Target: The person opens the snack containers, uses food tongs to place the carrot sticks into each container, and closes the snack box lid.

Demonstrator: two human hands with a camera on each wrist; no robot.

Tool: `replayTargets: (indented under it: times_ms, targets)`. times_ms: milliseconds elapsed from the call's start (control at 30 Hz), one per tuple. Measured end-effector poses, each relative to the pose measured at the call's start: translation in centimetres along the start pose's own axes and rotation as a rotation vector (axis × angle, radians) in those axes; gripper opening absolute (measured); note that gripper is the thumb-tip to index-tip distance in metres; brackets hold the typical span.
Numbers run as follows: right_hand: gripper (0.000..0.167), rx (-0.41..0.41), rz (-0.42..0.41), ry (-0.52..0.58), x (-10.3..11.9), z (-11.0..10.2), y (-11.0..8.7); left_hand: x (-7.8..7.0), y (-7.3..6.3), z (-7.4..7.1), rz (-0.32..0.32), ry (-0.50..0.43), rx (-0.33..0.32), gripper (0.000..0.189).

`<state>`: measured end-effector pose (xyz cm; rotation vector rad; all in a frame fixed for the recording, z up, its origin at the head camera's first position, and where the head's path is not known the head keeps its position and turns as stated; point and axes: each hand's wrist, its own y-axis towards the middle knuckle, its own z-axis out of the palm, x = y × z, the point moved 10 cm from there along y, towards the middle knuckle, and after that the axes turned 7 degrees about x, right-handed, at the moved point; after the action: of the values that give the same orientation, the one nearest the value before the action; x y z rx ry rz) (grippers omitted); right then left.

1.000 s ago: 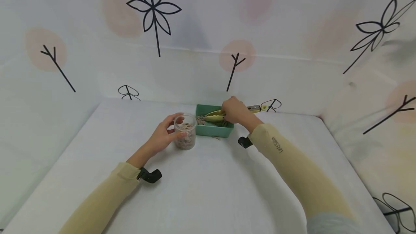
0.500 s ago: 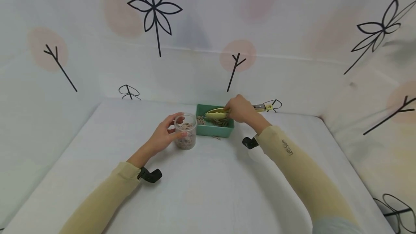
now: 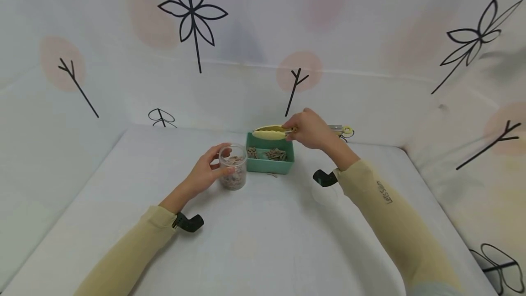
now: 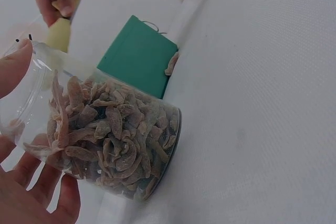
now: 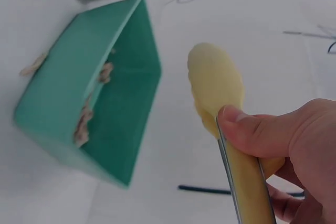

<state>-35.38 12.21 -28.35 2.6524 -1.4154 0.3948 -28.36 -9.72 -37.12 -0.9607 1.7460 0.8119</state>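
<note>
My left hand [image 3: 204, 170] grips a clear jar [image 3: 233, 178] that stands upright on the table, thumb on the near side and fingers round the far side. Dried, pinkish-brown strips [image 4: 115, 135] fill much of it. Right of the jar sits a green rectangular box [image 3: 269, 166] with two small heaps of similar strips [image 3: 276, 154] inside. Over the box's back edge, my right hand [image 3: 310, 129] holds yellow-tipped metal tongs [image 3: 269, 134], thumb along one arm. The tongs' tips lie close together in the head view; no strip shows at them.
One loose strip [image 3: 272, 175] lies on the white table [image 3: 263, 241] in front of the box. A faint clear disc [image 3: 324, 194] lies to the right, below the right wrist's black camera [image 3: 324, 178]. A patterned cloth wall [image 3: 238, 90] rises behind the box.
My right hand has lifted the tongs up out of the green box and moved a little right, uncovering the strips inside. My left hand and the jar stay in place.
</note>
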Motion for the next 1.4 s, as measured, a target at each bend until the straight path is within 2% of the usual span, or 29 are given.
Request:
replayTargets:
  times_ms: [200, 400, 567, 633, 800, 867, 1033, 1233, 1267, 1400]
  targets:
    - [0.031, -0.025, -0.085, -0.016, 4.1, -1.1, -0.9, 0.4, 0.0, 0.0, -0.015, -0.018, -0.001, 0.07]
    - [0.03, -0.023, -0.167, -0.052, 7.8, -0.5, -1.4, 0.4, 0.1, 0.0, -0.016, -0.025, 0.002, 0.07]
    - [0.03, -0.024, -0.208, -0.136, 9.3, 0.5, -1.2, 0.2, 0.2, 0.0, -0.001, -0.005, 0.003, 0.069]
    - [0.031, -0.02, -0.206, -0.151, 9.3, 0.8, -1.1, 1.0, 0.6, 0.0, 0.0, -0.002, 0.0, 0.069]
    - [0.034, -0.002, -0.198, -0.149, 9.2, 1.1, -1.1, 3.2, 1.3, 0.0, -0.002, -0.008, -0.007, 0.073]
    - [0.036, 0.0, -0.195, -0.147, 9.0, 1.1, -1.1, 3.5, 1.4, -0.1, 0.002, -0.013, -0.01, 0.074]
    - [0.042, 0.0, -0.156, -0.121, 7.5, 0.8, -1.3, 3.8, 1.4, -0.1, 0.007, -0.015, -0.016, 0.073]
    - [0.05, 0.004, -0.043, -0.081, 4.0, 0.4, -1.7, 3.6, 1.5, -0.1, 0.015, -0.014, -0.009, 0.072]
    - [0.05, 0.01, -0.029, -0.08, 3.4, 0.4, -1.7, 3.2, 1.3, -0.1, 0.013, -0.013, -0.007, 0.072]
    - [0.05, 0.055, 0.03, -0.098, 1.4, 0.9, -1.8, 3.4, 1.1, -0.2, 0.013, -0.012, -0.012, 0.073]
